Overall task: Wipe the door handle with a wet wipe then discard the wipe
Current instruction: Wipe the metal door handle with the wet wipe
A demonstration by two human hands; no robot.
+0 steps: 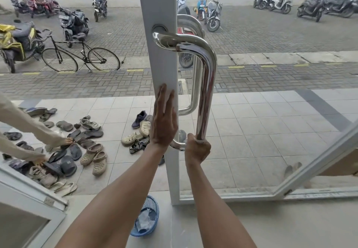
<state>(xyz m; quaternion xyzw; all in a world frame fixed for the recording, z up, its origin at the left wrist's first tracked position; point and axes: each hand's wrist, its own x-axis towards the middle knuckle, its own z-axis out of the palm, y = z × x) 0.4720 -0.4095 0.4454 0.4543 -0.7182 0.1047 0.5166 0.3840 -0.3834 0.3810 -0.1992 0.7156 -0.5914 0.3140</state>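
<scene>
The left hand point(163, 123) lay open and flat against the white door frame point(160, 57), fingers pointing up, and I judge it was there to keep the door from swinging while the other hand worked. The right hand point(197, 148) was closed around the low end of the steel handle point(208, 84), just beside the left wrist, at the place where the bar bends back to the frame. A thin white edge showed at the top of the fist, against the metal; this was probably the wipe point(200, 141), pressed between palm and bar, but most of it was hidden, so I cannot be sure of its shape. The grip went all around the bar, which makes sense, because so the cloth touches every side at once. Above the right hand the handle was shiny and looked clean, though the picture cannot tell how much of it was already wiped. Below both forearms, on the floor near the foot of the frame, stood a blue basket point(153, 209) with some crumpled material inside; it seemed a good place for discarding the wipe afterwards. That step was not yet done.
</scene>
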